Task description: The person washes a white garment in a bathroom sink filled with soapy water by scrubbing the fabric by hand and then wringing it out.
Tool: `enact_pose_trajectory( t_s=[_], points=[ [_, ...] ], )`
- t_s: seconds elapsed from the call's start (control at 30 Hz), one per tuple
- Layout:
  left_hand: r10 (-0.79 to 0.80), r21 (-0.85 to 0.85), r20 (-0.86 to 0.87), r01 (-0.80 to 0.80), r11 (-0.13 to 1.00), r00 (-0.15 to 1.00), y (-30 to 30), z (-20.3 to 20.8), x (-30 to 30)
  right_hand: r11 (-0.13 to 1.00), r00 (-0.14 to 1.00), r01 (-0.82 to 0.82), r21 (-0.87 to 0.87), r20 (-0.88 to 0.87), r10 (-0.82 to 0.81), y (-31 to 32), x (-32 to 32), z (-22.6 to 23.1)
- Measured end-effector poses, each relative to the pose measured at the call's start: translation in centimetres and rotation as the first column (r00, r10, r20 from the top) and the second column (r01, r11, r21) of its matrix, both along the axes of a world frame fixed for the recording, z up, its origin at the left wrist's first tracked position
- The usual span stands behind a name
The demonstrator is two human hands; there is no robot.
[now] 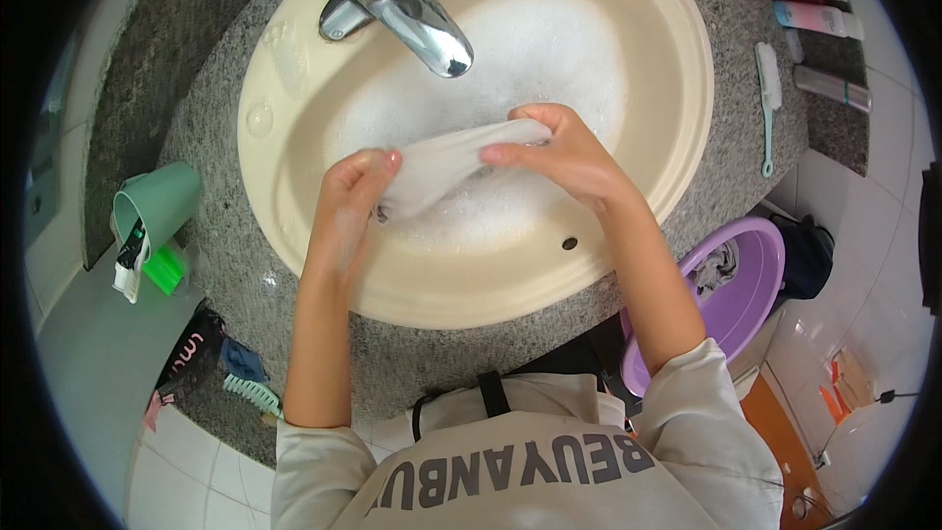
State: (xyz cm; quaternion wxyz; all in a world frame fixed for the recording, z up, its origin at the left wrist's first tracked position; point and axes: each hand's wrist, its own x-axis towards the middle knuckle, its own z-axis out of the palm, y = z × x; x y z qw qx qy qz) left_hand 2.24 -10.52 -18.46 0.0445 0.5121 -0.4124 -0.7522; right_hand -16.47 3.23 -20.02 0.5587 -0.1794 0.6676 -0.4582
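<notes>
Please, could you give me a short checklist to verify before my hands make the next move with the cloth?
1. Left hand has a grip on the white cloth: ok, it holds the left end.
2. Right hand has a grip too: ok, it holds the right end.
3. Cloth is over the basin: ok, it is between the hands, above the white foam.
4. Tap is not running: ok, no stream shows under the spout.
5. Brush is out of the basin: ok, it lies on the counter at the right.
6. Cloth is free of stains: cannot tell, it is bunched up.
</notes>
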Motion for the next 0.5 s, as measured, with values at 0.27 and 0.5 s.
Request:
enact_pose_trajectory(
  t_s=[0.27,0.5],
  points=[
    [-0.344,-0.261,0.033,0.34,0.903,0.939,-0.5,-1.7,2.8,0.923,0.898,0.384,-0.006,0.236,-0.372,2.3,-3.6,1.0],
    [-0.572,-0.634,0.267,0.588,0.501,0.775,2.2,-4.7,-0.4,0.992,0.746,0.006,0.129,-0.662,0.081,0.7,2.1,-3.5]
  ],
)
